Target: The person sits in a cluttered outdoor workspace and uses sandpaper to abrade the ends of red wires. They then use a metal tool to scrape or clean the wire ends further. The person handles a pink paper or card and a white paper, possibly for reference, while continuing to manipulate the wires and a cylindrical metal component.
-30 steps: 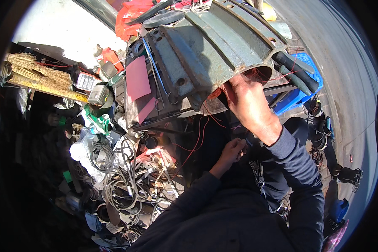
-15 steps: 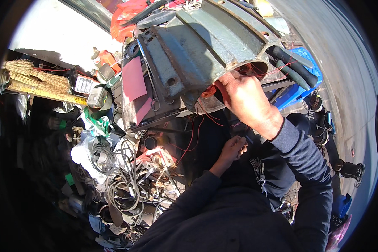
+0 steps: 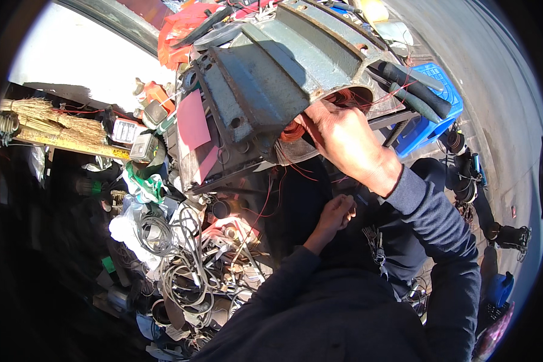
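Observation:
A grey-green ribbed metal motor housing (image 3: pixel 271 78) lies on its side on a worn bench. Reddish copper windings (image 3: pixel 291 131) show inside its open end, and thin red wires (image 3: pixel 277 196) hang below. My right hand (image 3: pixel 350 139) reaches into that opening from the near side, its fingers closed against the windings. The fingertips and whatever they pinch are hidden. Lower down, by my lap, my left hand (image 3: pixel 333 220) has curled fingers with the thumb against them. A thin, dark bluish thing seems to stick out there, too small to name.
Pink paper sheets (image 3: pixel 193 120) lie on the bench's left side. Dark-handled tools (image 3: pixel 413 87) rest right of the housing, near a blue plastic stool (image 3: pixel 431 130). Coiled grey cables (image 3: pixel 184 274) and scrap cover the floor at left. A straw broom (image 3: pixel 48 120) lies farther left.
The whole view has shifted slightly, moving the housing a little left. My right hand stays at the opening with a small change of angle. My left hand keeps its place and curl.

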A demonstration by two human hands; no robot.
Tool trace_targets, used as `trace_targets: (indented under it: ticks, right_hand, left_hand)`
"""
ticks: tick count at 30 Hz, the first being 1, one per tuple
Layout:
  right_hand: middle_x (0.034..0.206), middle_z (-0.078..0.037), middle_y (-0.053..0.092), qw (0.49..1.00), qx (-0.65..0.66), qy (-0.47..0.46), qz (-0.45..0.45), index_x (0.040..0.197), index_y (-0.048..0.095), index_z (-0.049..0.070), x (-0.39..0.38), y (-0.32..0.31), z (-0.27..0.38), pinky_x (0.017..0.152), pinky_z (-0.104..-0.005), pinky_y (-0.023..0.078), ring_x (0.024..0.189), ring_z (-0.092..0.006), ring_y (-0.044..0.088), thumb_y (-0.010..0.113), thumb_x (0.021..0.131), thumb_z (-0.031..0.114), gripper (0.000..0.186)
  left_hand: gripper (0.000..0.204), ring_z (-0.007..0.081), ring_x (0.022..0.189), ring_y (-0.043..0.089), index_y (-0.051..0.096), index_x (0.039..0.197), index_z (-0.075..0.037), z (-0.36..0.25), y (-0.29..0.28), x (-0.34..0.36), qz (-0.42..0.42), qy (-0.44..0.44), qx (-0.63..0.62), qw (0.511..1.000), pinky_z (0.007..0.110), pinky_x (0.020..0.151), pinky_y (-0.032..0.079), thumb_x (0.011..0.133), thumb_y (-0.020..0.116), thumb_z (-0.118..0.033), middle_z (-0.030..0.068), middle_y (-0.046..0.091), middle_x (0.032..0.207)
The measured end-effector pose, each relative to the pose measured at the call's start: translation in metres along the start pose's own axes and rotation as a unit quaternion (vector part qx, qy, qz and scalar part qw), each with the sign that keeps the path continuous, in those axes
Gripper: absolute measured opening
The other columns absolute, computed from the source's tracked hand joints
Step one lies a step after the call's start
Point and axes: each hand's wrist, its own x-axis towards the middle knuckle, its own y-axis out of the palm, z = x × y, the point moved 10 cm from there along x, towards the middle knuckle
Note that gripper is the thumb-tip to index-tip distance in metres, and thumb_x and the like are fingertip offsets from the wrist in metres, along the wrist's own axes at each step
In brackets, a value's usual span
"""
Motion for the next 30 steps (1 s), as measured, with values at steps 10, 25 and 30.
trace_targets:
  ticks: [10,25,30]
  right_hand:
    - [0.094,-0.016,0.071,0.942,0.206,0.228,-0.136,0.101,0.070,0.000,-0.156,-0.018,-0.024,0.071,-0.0373,0.060,0.082,-0.0348,0.072,0.072,0.093,0.008,0.011]
    - [0.097,-0.012,0.073,0.944,0.152,0.256,-0.143,0.097,0.076,0.004,-0.225,-0.005,-0.047,0.084,-0.0410,0.058,0.094,-0.0328,0.070,0.076,0.085,0.009,0.013]
    - [0.086,-0.012,0.068,0.949,0.121,0.240,-0.166,0.095,0.077,0.004,-0.224,-0.017,-0.052,0.076,-0.0405,0.054,0.083,-0.0314,0.065,0.077,0.086,0.006,0.010]
  left_hand:
    - [0.045,0.0125,0.079,0.059,0.062,0.116,-0.006,-0.039,-0.002,-0.024,0.015,0.089,-0.175,0.980,0.028,0.067,0.047,0.111,0.046,-0.048,0.0039,0.067,0.099]
    - [0.053,0.0220,0.126,0.059,0.052,0.143,0.002,-0.089,0.088,-0.037,0.053,0.158,-0.066,0.984,0.037,0.110,0.045,0.114,0.039,-0.040,0.0152,0.063,0.134]
    - [0.030,0.0101,0.100,0.066,0.063,0.128,0.000,-0.095,0.071,-0.042,-0.052,0.212,0.060,0.974,0.027,0.088,0.055,0.108,0.061,-0.022,0.0062,0.071,0.113]
